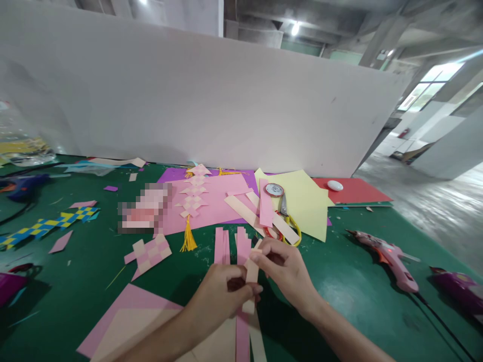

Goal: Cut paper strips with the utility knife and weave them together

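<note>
My left hand (226, 291) pinches the lower part of a cream paper strip (252, 271) between thumb and fingers. At the strip's upper end, the thumb and fingertips of my right hand (285, 264) close on the same paper. Beneath and behind the hands lie pink paper strips (242, 327), running toward me. Another pair of pink strips (222, 245) lies just left of them. Under my left forearm are a pink sheet (124, 309) and a cream sheet (132, 332). A woven pink-and-cream paper piece (151, 254) rests to the left.
Yellow-handled scissors (289, 221) and a tape measure (274, 189) lie on coloured sheets behind my hands. A woven chain with a yellow tassel (188, 236) is nearby. A pink glue gun (388, 256) lies on the right of the green table (350, 311). A white panel (211, 100) stands behind.
</note>
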`<state>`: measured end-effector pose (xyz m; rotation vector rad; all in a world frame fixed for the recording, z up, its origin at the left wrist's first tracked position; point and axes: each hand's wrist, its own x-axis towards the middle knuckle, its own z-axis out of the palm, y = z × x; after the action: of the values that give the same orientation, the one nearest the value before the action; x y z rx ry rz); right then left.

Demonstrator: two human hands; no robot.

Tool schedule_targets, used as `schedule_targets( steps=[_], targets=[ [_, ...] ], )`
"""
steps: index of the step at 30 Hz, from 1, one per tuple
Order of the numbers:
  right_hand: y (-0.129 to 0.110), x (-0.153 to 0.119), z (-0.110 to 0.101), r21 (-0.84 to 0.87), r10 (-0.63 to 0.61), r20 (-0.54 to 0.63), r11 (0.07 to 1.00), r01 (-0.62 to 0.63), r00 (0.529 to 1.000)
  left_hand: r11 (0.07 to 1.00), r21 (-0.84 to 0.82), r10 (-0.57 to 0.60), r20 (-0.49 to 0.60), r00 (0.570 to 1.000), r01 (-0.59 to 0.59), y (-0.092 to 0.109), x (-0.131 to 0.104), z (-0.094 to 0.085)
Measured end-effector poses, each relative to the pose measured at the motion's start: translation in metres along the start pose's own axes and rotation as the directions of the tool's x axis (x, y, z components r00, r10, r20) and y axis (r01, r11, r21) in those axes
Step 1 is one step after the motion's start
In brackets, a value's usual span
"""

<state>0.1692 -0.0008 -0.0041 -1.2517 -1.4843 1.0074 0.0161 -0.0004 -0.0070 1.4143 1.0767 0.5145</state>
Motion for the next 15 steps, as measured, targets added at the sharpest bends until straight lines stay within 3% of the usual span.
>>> schedule_targets(
  steps=[15],
  targets=[
    [-0.0023, 0.0011, -0.0008, -0.003, -0.012, 0.030, 1.000, 0.012, 0.999, 1.000, 0.025, -0.014, -0.002, 1.000, 0.014, -0.0026, 0.0002, -0.0006]
  ],
)
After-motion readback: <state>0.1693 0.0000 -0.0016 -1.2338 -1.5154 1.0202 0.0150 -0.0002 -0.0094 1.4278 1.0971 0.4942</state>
